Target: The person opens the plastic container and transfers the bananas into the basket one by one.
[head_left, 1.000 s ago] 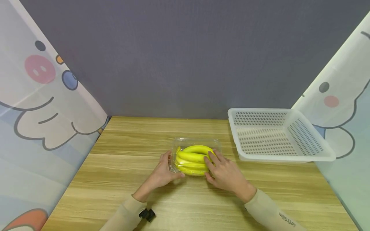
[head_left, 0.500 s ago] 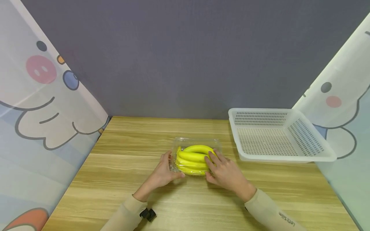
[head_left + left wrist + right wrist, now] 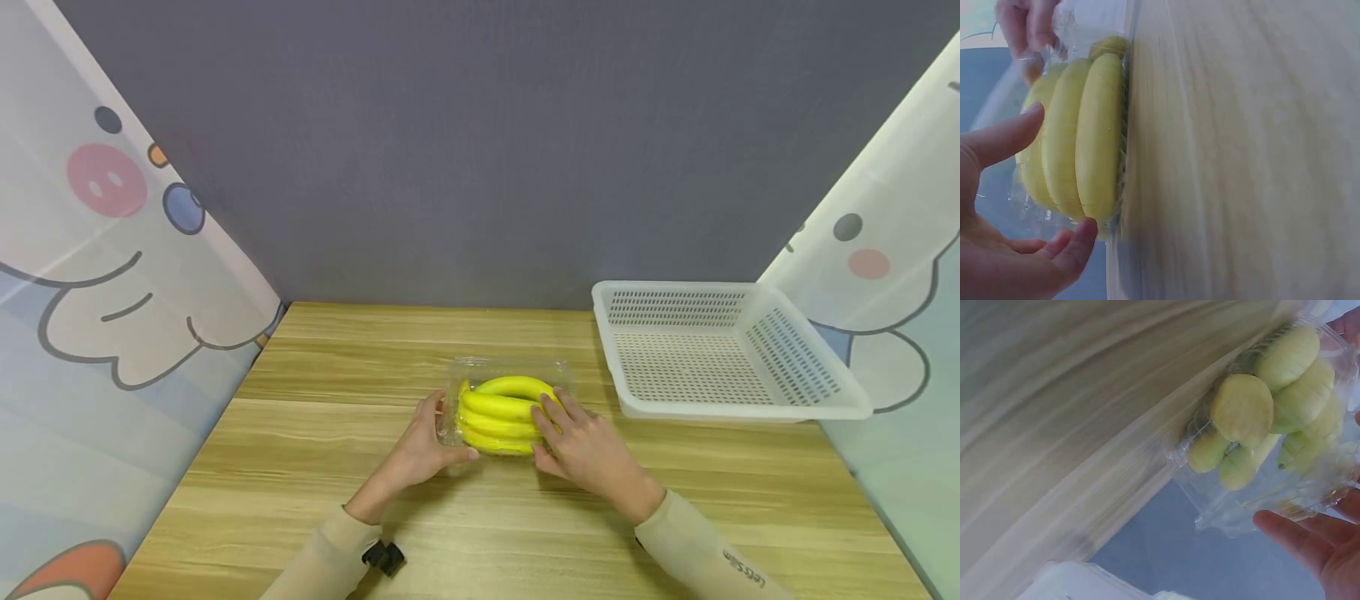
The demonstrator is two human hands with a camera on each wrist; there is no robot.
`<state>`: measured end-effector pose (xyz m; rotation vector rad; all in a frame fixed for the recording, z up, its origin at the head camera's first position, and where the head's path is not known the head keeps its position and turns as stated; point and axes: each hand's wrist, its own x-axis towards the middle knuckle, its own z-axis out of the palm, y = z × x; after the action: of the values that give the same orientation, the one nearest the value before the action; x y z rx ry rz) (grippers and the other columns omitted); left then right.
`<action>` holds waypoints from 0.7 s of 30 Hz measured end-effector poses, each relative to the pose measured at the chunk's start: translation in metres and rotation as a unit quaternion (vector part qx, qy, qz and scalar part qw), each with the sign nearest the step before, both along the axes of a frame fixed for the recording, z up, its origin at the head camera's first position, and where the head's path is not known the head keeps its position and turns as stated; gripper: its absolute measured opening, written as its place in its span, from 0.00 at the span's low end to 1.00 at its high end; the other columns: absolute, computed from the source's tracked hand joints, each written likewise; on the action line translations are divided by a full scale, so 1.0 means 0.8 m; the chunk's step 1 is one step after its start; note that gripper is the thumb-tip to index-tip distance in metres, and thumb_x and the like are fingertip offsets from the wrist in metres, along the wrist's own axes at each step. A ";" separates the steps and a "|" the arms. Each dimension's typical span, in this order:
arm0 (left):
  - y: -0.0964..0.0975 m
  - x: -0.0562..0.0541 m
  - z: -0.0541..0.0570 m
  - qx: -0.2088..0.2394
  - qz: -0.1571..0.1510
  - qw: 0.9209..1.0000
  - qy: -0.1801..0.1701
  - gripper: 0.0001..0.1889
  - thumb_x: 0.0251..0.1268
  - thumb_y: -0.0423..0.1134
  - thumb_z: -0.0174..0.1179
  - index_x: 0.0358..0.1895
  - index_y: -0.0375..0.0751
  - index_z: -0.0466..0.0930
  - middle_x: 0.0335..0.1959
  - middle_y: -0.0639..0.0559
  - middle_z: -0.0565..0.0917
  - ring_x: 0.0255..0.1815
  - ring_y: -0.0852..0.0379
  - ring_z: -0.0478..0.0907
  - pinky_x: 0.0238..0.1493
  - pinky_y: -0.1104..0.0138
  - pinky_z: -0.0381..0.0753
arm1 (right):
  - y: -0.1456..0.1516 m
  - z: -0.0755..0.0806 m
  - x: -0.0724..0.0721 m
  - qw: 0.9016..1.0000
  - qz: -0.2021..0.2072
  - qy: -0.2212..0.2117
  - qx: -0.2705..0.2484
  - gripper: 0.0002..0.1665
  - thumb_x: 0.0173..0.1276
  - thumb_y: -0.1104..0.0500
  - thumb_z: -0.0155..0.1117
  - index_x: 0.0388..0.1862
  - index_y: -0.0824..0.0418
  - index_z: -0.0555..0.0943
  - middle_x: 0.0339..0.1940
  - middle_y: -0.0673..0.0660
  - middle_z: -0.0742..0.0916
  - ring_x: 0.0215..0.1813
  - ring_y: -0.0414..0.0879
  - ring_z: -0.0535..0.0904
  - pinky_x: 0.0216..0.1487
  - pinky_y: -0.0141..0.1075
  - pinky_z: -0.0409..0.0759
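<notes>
The left hand (image 3: 423, 447) and right hand (image 3: 590, 454), both spread wide, touch a clear plastic box (image 3: 512, 364) of bananas (image 3: 497, 407), in from the far edge of the bench (image 3: 315, 450). Pushing too hard might bend the box or make it slide.

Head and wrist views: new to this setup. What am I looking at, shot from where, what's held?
No machine here: a person works bare-handed. The head picture comes from a camera worn on the head, looking forward and down; each wrist picture comes from a camera on that wrist, so the table looks tilted there. On the table sit a clear plastic container with yellow bananas inside and, to the right, a white basket. The left hand holds the container's left end; the right hand touches the right end.
</notes>
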<state>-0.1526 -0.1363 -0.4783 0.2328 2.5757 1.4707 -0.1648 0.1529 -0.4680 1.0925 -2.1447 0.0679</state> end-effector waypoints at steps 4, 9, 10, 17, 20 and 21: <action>0.000 -0.001 -0.002 -0.002 0.002 1.000 -0.008 0.61 0.49 0.48 0.81 0.80 0.34 0.47 0.70 0.32 0.64 0.69 0.33 0.66 0.64 0.40 0.71 | -0.001 0.005 -0.002 1.000 -0.001 -0.010 -0.019 0.26 0.68 0.47 0.54 0.48 0.66 0.87 0.47 0.65 0.89 0.47 0.62 0.87 0.20 0.42 0.83; 0.002 -0.002 -0.001 0.002 0.005 1.000 -0.017 0.62 0.48 0.48 0.81 0.80 0.36 0.47 0.71 0.33 0.63 0.69 0.33 0.66 0.63 0.40 0.73 | -0.002 0.009 -0.002 1.000 -0.001 -0.023 -0.020 0.27 0.63 0.46 0.60 0.49 0.65 0.87 0.48 0.65 0.89 0.47 0.62 0.87 0.16 0.40 0.81; 0.002 -0.002 0.000 0.000 0.005 1.000 -0.017 0.62 0.48 0.48 0.82 0.80 0.36 0.47 0.71 0.33 0.63 0.69 0.33 0.67 0.62 0.40 0.73 | -0.002 0.009 -0.002 0.999 -0.001 -0.027 -0.024 0.27 0.61 0.47 0.62 0.49 0.65 0.87 0.49 0.65 0.89 0.47 0.63 0.87 0.16 0.40 0.81; 0.001 -0.001 0.002 -0.007 0.005 1.000 -0.019 0.62 0.48 0.48 0.81 0.80 0.34 0.46 0.70 0.33 0.63 0.67 0.33 0.68 0.63 0.40 0.73 | 0.000 0.014 -0.004 0.998 0.003 -0.048 -0.047 0.26 0.57 0.48 0.67 0.48 0.65 0.86 0.50 0.66 0.88 0.48 0.64 0.87 0.13 0.38 0.78; 0.000 -0.001 0.002 -0.006 0.005 1.000 -0.021 0.63 0.48 0.48 0.81 0.81 0.35 0.45 0.70 0.33 0.62 0.68 0.33 0.67 0.63 0.40 0.72 | 0.001 0.017 -0.005 0.997 0.002 -0.058 -0.051 0.26 0.60 0.47 0.65 0.48 0.65 0.87 0.51 0.65 0.88 0.48 0.64 0.87 0.14 0.37 0.78; 0.000 -0.001 0.002 -0.004 0.005 1.000 -0.021 0.63 0.48 0.48 0.81 0.81 0.35 0.45 0.70 0.33 0.62 0.67 0.33 0.68 0.62 0.40 0.73 | 0.001 0.018 -0.005 0.997 0.000 -0.062 -0.052 0.26 0.61 0.46 0.65 0.48 0.64 0.87 0.52 0.65 0.87 0.49 0.64 0.86 0.14 0.37 0.79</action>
<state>-0.1538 -0.1363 -0.4769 0.1863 2.5527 1.4526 -0.1685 0.1541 -0.4533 1.0524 -2.2237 0.2515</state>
